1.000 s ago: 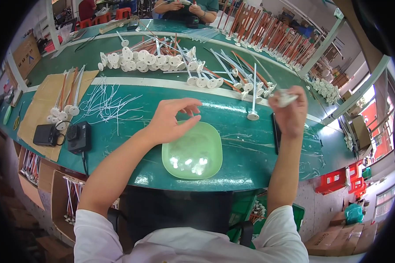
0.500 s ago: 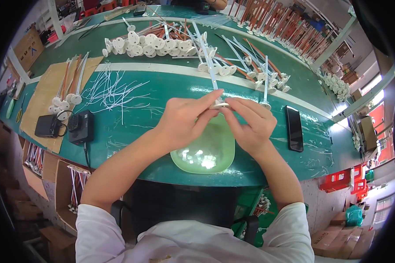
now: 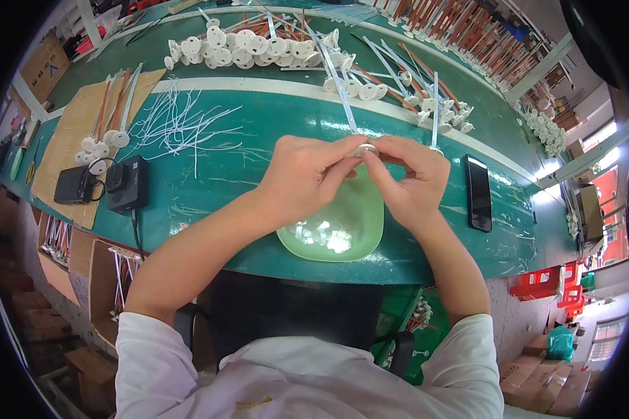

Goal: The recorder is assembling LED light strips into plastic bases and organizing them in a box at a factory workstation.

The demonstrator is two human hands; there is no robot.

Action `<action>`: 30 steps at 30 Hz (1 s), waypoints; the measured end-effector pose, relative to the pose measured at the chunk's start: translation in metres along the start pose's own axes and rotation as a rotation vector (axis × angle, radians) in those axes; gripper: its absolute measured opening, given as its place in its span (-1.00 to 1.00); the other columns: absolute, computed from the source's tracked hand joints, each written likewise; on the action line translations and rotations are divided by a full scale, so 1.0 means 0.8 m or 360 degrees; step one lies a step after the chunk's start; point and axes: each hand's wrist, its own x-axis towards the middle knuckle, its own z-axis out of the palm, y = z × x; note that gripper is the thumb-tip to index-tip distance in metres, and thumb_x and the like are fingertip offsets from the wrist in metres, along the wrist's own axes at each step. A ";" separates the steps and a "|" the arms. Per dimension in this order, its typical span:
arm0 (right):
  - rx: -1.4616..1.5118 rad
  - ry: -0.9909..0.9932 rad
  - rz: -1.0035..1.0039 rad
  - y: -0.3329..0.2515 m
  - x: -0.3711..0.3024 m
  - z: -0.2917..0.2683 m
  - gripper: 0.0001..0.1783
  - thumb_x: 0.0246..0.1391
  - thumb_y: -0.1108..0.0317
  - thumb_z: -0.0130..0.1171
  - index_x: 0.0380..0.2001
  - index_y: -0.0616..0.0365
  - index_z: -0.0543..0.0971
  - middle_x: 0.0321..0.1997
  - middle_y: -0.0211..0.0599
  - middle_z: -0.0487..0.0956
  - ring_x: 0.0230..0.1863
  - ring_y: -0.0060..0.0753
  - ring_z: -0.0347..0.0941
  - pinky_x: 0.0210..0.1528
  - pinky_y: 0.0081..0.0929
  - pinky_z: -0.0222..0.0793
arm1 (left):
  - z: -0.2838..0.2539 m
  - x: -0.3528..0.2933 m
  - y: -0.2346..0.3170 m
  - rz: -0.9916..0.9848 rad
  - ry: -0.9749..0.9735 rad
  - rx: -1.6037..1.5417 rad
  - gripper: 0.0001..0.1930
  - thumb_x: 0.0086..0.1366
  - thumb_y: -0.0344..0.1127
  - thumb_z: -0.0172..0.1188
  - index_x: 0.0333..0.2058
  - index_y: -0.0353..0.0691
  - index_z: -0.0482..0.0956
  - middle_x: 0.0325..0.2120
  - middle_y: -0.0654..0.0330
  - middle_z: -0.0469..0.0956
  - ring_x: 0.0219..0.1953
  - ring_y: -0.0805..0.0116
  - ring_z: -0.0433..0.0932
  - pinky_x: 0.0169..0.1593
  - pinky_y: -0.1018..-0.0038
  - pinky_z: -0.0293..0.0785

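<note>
Over a light green bowl, both hands hold one piece: a long pale metal strip with a round white disc at its near end. My left hand is closed, its thumb and fingertips pinching the disc's left side where the strip meets it. From the right, my right hand pinches the disc's other side between thumb and fingers. The strip points away from me, toward the heap at the back. Small shiny bits show in the bowl beneath my hands. The fingertips hide part of the disc.
Strips with white discs lie heaped at the back, with more at back right. White ties are scattered left of my hands. Farther left are a black boxy device and cardboard; a phone lies right.
The disc has tilted so that more of its face shows, and my fingers have shifted around it. The whole view has moved slightly.
</note>
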 end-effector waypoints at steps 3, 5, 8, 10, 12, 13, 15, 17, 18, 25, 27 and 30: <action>-0.0254 0.0086 -0.0172 -0.010 -0.002 0.002 -0.83 -0.11 0.57 0.34 -0.36 0.35 0.67 -0.37 -0.15 0.69 -0.42 -0.43 0.64 -0.33 -0.60 0.54 | 0.000 -0.002 0.001 0.0046 -0.0023 0.0118 -0.69 0.19 -0.55 0.23 -0.06 -0.24 0.64 -0.51 0.07 0.67 -0.49 0.34 0.70 -0.42 0.54 0.59; -0.0250 0.0060 -0.0171 -0.007 -0.004 -0.001 -0.83 -0.08 0.58 0.33 -0.34 0.35 0.66 -0.34 -0.16 0.69 -0.39 -0.45 0.64 -0.29 -0.59 0.55 | 0.001 -0.001 0.002 -0.0014 -0.0054 0.0063 -0.70 0.20 -0.55 0.22 -0.06 -0.24 0.65 -0.51 0.07 0.67 -0.49 0.34 0.70 -0.41 0.54 0.60; -0.0020 -0.0067 0.0031 -0.005 -0.003 -0.006 -0.84 -0.02 0.58 0.31 -0.30 0.36 0.66 -0.28 -0.17 0.68 -0.32 -0.48 0.62 -0.21 -0.58 0.57 | 0.001 -0.003 0.005 -0.0227 -0.0051 -0.0155 -0.72 0.22 -0.52 0.22 -0.08 -0.26 0.64 -0.50 0.04 0.66 -0.48 0.30 0.70 -0.41 0.52 0.58; 0.0192 -0.0167 0.0257 -0.005 -0.002 -0.011 -0.84 0.01 0.59 0.30 -0.28 0.37 0.65 -0.24 -0.18 0.68 -0.28 -0.50 0.61 -0.17 -0.57 0.57 | 0.001 -0.004 0.002 -0.0387 -0.0030 -0.0341 -0.73 0.22 -0.48 0.23 -0.08 -0.29 0.63 -0.51 0.03 0.65 -0.49 0.26 0.70 -0.42 0.50 0.57; 0.0311 -0.0220 0.0350 -0.004 0.000 -0.012 -0.84 0.05 0.59 0.27 -0.25 0.37 0.65 -0.21 -0.19 0.67 -0.22 -0.52 0.59 -0.13 -0.57 0.56 | 0.000 -0.004 -0.005 -0.0249 -0.0104 -0.0244 -0.70 0.25 -0.56 0.18 -0.04 -0.25 0.64 -0.48 0.07 0.69 -0.43 0.37 0.72 -0.39 0.54 0.61; 0.0236 -0.0209 0.0357 -0.004 -0.002 -0.010 -0.84 0.06 0.60 0.27 -0.25 0.38 0.65 -0.22 -0.19 0.67 -0.22 -0.51 0.59 -0.13 -0.57 0.56 | -0.001 -0.004 -0.008 -0.0274 -0.0120 -0.0249 -0.70 0.25 -0.56 0.18 -0.04 -0.25 0.64 -0.48 0.07 0.69 -0.43 0.37 0.72 -0.39 0.54 0.61; 0.0141 -0.0155 0.0297 -0.008 -0.004 -0.006 -0.84 0.06 0.60 0.27 -0.25 0.38 0.65 -0.22 -0.19 0.67 -0.22 -0.51 0.59 -0.14 -0.57 0.55 | -0.002 -0.001 -0.008 -0.0029 -0.0061 -0.0033 -0.75 0.22 -0.49 0.24 -0.11 -0.29 0.65 -0.50 0.05 0.67 -0.46 0.30 0.71 -0.39 0.50 0.59; 0.0070 -0.0033 0.0045 0.004 -0.010 -0.002 -0.83 0.05 0.62 0.27 -0.24 0.38 0.65 -0.23 -0.18 0.68 -0.24 -0.51 0.60 -0.16 -0.59 0.55 | -0.006 0.002 -0.007 0.0023 -0.0055 -0.0051 -0.76 0.21 -0.48 0.24 -0.12 -0.27 0.66 -0.50 0.05 0.67 -0.47 0.30 0.71 -0.40 0.51 0.59; 0.0075 -0.0036 0.0064 0.008 -0.010 -0.003 -0.83 0.05 0.62 0.27 -0.24 0.38 0.65 -0.23 -0.18 0.68 -0.24 -0.51 0.60 -0.16 -0.59 0.55 | -0.009 0.004 -0.009 0.0102 -0.0028 -0.0060 -0.76 0.20 -0.47 0.25 -0.13 -0.26 0.67 -0.51 0.05 0.66 -0.48 0.30 0.71 -0.40 0.51 0.58; 0.0198 -0.0218 0.0161 -0.018 0.002 -0.011 -0.84 0.07 0.57 0.27 -0.23 0.34 0.65 -0.19 -0.23 0.68 -0.27 -0.56 0.59 -0.21 -0.63 0.53 | -0.016 0.012 -0.018 0.0153 -0.0131 0.0125 -0.65 0.21 -0.42 0.27 0.00 -0.20 0.60 -0.39 0.06 0.66 -0.38 0.28 0.67 -0.28 0.50 0.54; 0.0061 -0.0742 0.0661 -0.013 0.007 -0.022 -0.80 -0.01 0.52 0.32 -0.26 0.29 0.65 -0.22 -0.25 0.67 -0.31 -0.47 0.60 -0.24 -0.55 0.52 | -0.017 0.010 -0.026 0.0029 -0.0095 0.0164 -0.68 0.21 -0.41 0.27 -0.03 -0.18 0.62 -0.41 0.06 0.66 -0.39 0.26 0.67 -0.27 0.49 0.54; -0.0229 -0.1343 -0.0003 -0.012 0.006 -0.031 -0.75 -0.16 0.52 0.35 -0.31 0.25 0.65 -0.30 -0.21 0.66 -0.33 -0.24 0.57 -0.25 -0.41 0.49 | -0.016 0.007 -0.032 -0.0051 -0.0143 0.0326 -0.73 0.22 -0.40 0.25 -0.08 -0.17 0.62 -0.41 0.07 0.65 -0.38 0.22 0.66 -0.25 0.46 0.55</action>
